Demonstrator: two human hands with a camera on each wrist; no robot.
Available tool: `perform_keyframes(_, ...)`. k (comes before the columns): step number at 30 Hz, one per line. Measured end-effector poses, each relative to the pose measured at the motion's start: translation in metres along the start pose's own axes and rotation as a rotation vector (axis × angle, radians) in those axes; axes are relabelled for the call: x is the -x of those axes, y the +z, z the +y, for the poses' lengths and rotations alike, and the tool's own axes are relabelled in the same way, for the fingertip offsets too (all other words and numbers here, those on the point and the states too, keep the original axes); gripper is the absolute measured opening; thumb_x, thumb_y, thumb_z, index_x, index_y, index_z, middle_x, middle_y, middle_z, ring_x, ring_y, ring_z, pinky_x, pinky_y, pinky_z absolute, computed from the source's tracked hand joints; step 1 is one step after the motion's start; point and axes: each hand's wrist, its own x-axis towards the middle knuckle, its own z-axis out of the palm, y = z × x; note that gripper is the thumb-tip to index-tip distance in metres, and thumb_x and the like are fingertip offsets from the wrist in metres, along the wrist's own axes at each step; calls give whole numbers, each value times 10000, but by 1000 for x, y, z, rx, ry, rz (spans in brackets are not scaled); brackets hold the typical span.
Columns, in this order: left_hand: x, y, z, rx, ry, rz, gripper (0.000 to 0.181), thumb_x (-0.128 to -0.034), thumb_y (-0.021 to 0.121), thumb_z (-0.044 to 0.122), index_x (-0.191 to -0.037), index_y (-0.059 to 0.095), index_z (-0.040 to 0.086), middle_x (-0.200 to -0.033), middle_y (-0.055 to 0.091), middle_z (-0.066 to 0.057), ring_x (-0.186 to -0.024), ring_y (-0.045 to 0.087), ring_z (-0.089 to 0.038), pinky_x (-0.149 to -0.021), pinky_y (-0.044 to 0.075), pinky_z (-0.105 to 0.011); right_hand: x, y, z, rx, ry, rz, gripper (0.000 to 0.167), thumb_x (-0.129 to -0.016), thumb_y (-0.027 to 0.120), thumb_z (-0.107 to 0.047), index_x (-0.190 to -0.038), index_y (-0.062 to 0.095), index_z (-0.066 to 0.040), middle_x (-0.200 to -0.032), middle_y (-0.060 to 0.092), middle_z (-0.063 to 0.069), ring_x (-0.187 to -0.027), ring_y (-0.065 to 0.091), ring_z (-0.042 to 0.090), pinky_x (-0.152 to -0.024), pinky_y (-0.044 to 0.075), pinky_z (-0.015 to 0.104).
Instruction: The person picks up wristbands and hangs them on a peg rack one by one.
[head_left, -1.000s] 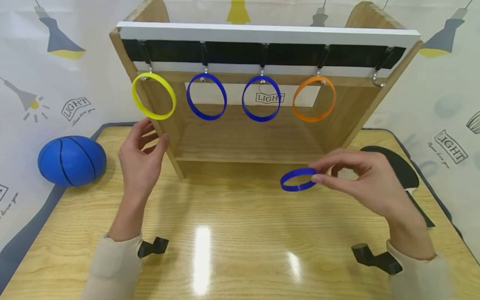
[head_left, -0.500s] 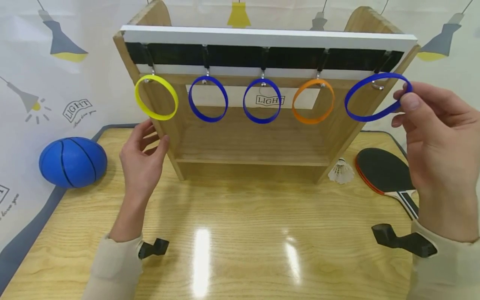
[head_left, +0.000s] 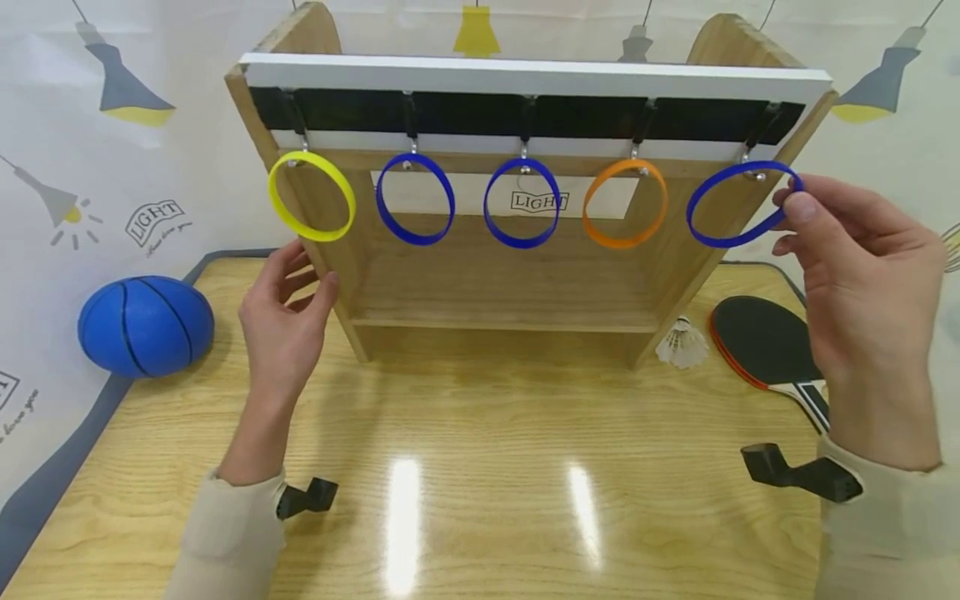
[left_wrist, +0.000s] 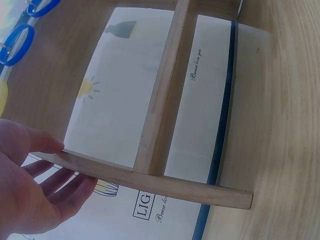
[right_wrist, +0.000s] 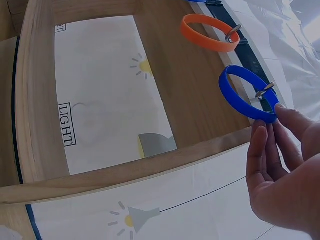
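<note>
My right hand [head_left: 862, 283] pinches a blue silicone wristband [right_wrist: 235, 101] between thumb and fingers, at the far-right hook [right_wrist: 266, 90] of a wooden rack [head_left: 495, 318]. In the right wrist view, that hook passes through the band. With thumb and fingers on opposite faces, my left hand [head_left: 288, 337] grips the rack's left side board [left_wrist: 115, 172]. From the other hooks hang a yellow wristband [head_left: 322, 237], two blue wristbands [head_left: 417, 241] and an orange wristband [head_left: 624, 242].
A blue ball [head_left: 146, 327] sits on the table [head_left: 480, 450] left of the rack. To the right lie a shuttlecock [head_left: 682, 343] and a black table tennis paddle [head_left: 765, 340], partly behind my right forearm. A printed cloth [head_left: 165, 150] hangs behind.
My right hand has carried the blue wristband up and right from above the table to the far-right hook, then slightly left and down. The left hand keeps its place on the rack.
</note>
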Motion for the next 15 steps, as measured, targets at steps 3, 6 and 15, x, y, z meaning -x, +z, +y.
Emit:
perform_keyframes(3, 0, 0, 1, -9, -3, -3, 420, -897, 711, 120, -1306, 626, 156, -1206, 645, -36, -1016, 650, -210, -765, 539, -221, 1, -2, 2, 43, -4, 10, 345, -817, 697, 126, -1124, 584, 237, -1015, 672, 280, -898, 618, 314, -644, 537, 270)
perform_keyframes(6, 2, 1, 6, -18, -5, -4, 414, -902, 700, 107, -1308, 622, 132, -1207, 644, -50, -1021, 648, -220, -771, 537, -222, 2, -3, 3, 81, -5, 20, 360, -814, 717, 98, -1130, 596, 220, -1035, 672, 271, -920, 616, 307, -654, 536, 258)
perform_keyframes(15, 5, 0, 20, -18, -5, -4, 415, -908, 686, 88, -1315, 614, 112, -1211, 643, -68, -1026, 645, -233, -774, 534, -218, 3, -5, 6, 87, 0, 20, 363, -820, 713, 94, -1145, 598, 208, -1049, 671, 268, -933, 611, 300, -659, 534, 246)
